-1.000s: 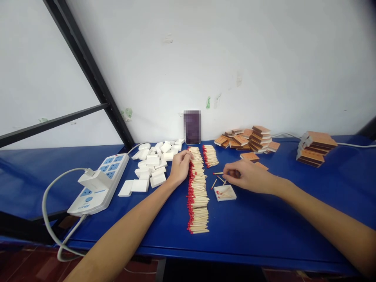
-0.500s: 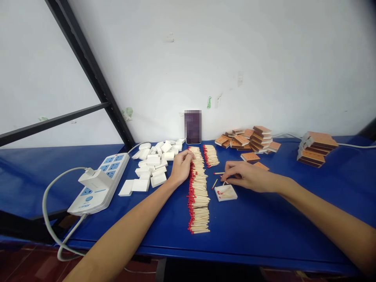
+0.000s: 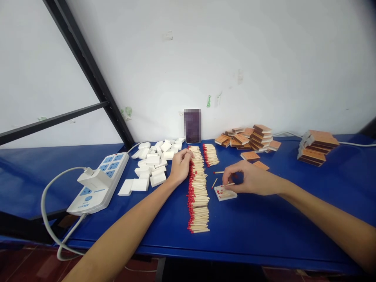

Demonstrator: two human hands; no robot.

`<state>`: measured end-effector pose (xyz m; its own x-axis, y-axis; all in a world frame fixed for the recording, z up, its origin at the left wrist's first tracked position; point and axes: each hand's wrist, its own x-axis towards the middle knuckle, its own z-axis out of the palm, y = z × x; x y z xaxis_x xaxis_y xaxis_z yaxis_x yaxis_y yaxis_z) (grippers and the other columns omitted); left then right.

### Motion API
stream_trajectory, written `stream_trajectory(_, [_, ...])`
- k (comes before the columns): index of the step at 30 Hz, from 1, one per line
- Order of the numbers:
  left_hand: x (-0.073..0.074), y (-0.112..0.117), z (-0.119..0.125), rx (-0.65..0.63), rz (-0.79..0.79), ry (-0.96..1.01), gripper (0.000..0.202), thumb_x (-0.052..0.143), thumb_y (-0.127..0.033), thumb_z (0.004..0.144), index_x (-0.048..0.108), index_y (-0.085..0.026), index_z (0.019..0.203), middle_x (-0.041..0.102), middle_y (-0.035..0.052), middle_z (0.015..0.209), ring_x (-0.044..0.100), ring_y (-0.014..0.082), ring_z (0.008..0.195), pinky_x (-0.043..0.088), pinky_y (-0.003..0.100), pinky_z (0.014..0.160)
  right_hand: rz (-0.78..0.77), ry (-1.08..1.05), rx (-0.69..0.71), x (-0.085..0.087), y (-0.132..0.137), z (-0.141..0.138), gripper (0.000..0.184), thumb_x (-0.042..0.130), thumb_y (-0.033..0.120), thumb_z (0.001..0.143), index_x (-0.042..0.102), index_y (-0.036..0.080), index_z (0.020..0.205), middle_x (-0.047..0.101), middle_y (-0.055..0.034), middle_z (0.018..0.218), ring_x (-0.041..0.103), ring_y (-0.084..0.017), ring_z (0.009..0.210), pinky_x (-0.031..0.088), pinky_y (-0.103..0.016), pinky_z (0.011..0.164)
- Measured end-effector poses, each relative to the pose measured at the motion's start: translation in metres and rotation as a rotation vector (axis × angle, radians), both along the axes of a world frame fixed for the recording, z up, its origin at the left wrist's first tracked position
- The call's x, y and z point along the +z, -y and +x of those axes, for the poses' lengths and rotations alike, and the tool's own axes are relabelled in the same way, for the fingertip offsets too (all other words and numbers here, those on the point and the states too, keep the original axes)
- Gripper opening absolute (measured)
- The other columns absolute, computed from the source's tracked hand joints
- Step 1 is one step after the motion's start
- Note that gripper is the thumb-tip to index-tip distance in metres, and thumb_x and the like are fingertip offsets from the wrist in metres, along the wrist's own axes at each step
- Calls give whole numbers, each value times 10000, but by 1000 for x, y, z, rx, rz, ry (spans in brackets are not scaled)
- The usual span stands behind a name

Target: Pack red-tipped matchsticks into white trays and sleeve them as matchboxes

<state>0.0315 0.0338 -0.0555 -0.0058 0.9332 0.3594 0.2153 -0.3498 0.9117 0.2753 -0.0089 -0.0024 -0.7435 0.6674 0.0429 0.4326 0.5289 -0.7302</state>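
A hand holds a match over a little white tray.
The right hand (image 3: 249,178) pinches one match (image 3: 230,184) just above the tray (image 3: 226,198), which has some matches in it. Two loose matches (image 3: 219,172) lie near it on the blue table (image 3: 249,235). The left hand (image 3: 180,166) touches the far end of a long row of red-tipped matches (image 3: 199,196), with a short row (image 3: 210,155) beside it. White trays (image 3: 152,160) are piled on the left, near a power strip (image 3: 102,197). Orange boxes (image 3: 263,135) sit in a heap on the right, and a stack (image 3: 320,143) stands farther right.
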Motion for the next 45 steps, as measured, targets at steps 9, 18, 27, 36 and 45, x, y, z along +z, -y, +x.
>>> stream_trajectory(9, [2, 2, 0, 3, -12, -16, 224, 452, -284, 832, 546, -165, 667, 382, -40, 549, 328, 98, 529, 253, 236, 515, 82, 46, 8, -1, 4, -3, 156, 673, 336, 786, 723, 202, 849, 718, -28, 862, 617, -173, 769, 454, -297, 709])
stream_trajectory(18, [2, 1, 0, 3, -1, -28, 218, 460, -281, 829, 551, -165, 669, 390, -35, 542, 348, 104, 534, 263, 241, 519, 269, 29, -22, -5, -2, 1, 176, 610, 345, 857, 707, 202, 887, 695, -53, 874, 595, -194, 820, 446, -322, 740])
stream_trajectory(27, [2, 0, 1, 21, -22, -24, 239, 465, -311, 832, 549, -166, 661, 417, -29, 541, 376, 110, 544, 279, 240, 517, 222, 62, 32, -29, -24, 2, 367, 431, 431, 973, 708, 233, 1110, 648, -83, 993, 605, -197, 866, 458, -323, 760])
stream_trajectory(36, [1, -2, 1, 11, -33, 15, 223, 466, -299, 820, 546, -164, 662, 379, -37, 542, 337, 100, 525, 254, 239, 509, 154, 104, 14, -20, -29, -7, 357, 530, 498, 902, 705, 187, 908, 635, -64, 909, 566, -174, 767, 415, -289, 671])
stream_trajectory(45, [-1, -4, -1, -3, -51, 96, 202, 457, -279, 820, 536, -163, 674, 318, -54, 526, 274, 86, 489, 208, 237, 490, 347, 368, -98, -16, -27, 9, 240, 476, 353, 899, 596, 206, 752, 586, -21, 710, 503, -163, 638, 339, -289, 609])
